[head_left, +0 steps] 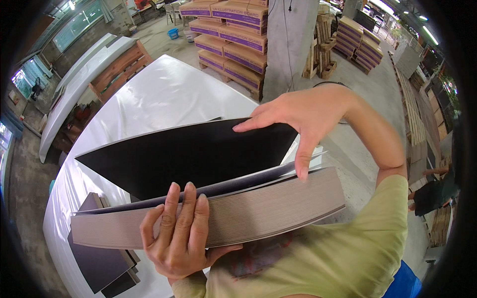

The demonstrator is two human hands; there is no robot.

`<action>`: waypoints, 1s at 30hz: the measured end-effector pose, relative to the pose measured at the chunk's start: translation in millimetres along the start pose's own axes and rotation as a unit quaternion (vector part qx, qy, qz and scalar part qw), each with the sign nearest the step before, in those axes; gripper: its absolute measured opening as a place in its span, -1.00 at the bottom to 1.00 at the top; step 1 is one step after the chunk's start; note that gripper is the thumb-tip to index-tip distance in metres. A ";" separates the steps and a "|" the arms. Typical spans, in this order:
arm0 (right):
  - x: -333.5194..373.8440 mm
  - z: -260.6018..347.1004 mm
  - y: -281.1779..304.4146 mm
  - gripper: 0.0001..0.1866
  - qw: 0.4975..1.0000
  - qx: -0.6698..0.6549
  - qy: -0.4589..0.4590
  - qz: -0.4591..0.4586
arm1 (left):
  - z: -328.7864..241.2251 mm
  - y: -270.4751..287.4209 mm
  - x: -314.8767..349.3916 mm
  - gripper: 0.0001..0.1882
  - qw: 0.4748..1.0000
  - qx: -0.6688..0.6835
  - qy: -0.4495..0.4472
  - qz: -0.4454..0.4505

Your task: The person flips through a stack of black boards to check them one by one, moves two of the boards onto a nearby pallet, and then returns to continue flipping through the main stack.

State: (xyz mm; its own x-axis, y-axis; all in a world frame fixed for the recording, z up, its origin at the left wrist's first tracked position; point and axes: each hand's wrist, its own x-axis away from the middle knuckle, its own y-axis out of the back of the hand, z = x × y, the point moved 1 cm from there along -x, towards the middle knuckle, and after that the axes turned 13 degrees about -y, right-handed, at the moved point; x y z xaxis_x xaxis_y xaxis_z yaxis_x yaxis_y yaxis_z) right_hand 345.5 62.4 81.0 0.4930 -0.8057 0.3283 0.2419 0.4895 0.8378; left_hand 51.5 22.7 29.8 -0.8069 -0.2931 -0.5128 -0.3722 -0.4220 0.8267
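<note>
A thick stack of grey-brown boards [278, 206] stands on edge in front of me, its many layers showing. My left hand [179, 228] is closed round it, fingers over its upper side and thumb along its lower edge. Behind the stack, a large black board [189, 156] leans away from it, leaving a gap. My right hand [303, 121] is spread wide at the far right: its forefinger touches the black board near the upper edge, and its thumb points down by the stack's right end. Thin white sheets [318, 155] poke out beside that thumb.
Dark boards [99, 263] lie in a pile at the lower left on a table with a white cover [164, 84]. Beyond are stacked cartons with purple bands [231, 37], a concrete pillar [290, 44], wooden pallets [325, 44] and a blue bucket [172, 33]. Another person [437, 191] is at the right.
</note>
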 end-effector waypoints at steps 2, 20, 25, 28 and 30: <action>-3.7 -2.9 3.1 0.21 1.000 0.000 0.000 0.000 | 1.4 2.2 -4.2 -0.24 1.000 -0.003 -0.011 -0.013; -6.4 -4.1 16.7 -0.08 0.997 -0.050 -0.002 0.054 | 2.5 2.1 -2.9 -0.32 0.997 -0.040 -0.013 -0.064; -4.9 -5.6 18.5 -0.19 0.998 -0.049 0.009 0.042 | 4.4 -3.7 0.1 -0.15 0.999 -0.019 0.002 -0.035; -3.3 -6.1 21.0 -0.32 0.997 -0.063 0.013 0.052 | 5.2 -3.9 -1.6 -0.16 0.999 -0.011 0.011 -0.049; 0.0 -3.9 25.4 -0.47 0.992 -0.104 -0.009 0.073 | 4.1 -3.9 -4.3 -0.17 0.998 -0.004 0.028 -0.053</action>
State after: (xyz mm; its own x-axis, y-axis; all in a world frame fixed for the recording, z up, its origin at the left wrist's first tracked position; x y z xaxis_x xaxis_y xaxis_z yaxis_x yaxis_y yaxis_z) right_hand 354.9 76.1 100.6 0.5202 -0.7263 0.4492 0.3372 0.6579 0.6733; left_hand 54.6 29.2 29.8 -0.7366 -0.2942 -0.6090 -0.4497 -0.4596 0.7659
